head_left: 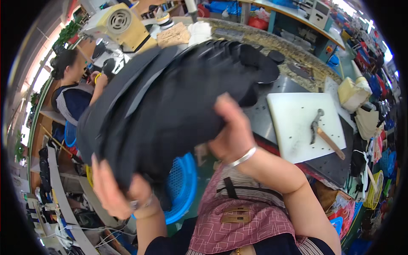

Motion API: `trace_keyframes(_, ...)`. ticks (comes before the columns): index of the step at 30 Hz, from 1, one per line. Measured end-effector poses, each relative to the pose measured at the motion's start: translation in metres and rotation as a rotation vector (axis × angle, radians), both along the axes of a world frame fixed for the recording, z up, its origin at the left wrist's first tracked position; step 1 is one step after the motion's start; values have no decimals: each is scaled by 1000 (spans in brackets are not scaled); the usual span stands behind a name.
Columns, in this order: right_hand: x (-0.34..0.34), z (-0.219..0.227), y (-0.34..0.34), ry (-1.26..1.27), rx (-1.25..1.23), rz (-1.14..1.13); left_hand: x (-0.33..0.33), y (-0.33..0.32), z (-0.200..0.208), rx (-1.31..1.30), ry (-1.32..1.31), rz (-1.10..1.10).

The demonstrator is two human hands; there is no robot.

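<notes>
A thick bundle of flat, black, curved sheet pieces (178, 97) fills the middle of the view, lifted in front of me and fanned out along its far edge. Its material cannot be told, and motion blurs it. My left hand (114, 191) is closed round the bundle's lower left end, fingers on the outer side. On the near right edge, my right hand (233, 136) grips the bundle with the thumb on top; its other fingers are partly hidden underneath. Below the bundle, a blue plastic basket (193, 182) shows in part, with something dark inside.
To the right, a white board (293, 127) carries a hammer (329, 141) with a wooden handle. A cream-coloured machine (114, 25) stands at the far left. Another person (72, 97) sits at the left, working with their hands. A stone-patterned counter edge (306, 78) curves behind.
</notes>
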State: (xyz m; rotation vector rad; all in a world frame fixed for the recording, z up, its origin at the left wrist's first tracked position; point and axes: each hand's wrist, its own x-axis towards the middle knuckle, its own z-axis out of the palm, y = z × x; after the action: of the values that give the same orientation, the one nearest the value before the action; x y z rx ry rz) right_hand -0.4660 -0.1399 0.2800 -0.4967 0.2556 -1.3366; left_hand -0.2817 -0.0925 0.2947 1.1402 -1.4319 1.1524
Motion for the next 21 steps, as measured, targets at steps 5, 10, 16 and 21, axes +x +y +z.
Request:
trace_keyframes(5,-164,37,-52,-83,-133,-530,-157,-40,53,620,-411,-365)
trace_keyframes(10,-382,4,-128,102,-226,-753,-360,-116,7,-199,-462,-645)
trace_keyframes(16,-464,-102,-154,790,555,-589,-475,-173,-163,377,-833,-1046)
trace_keyframes(21,-478,-107,-154,1141,650,-663,-428,-131,-124,468,-606,-1432)
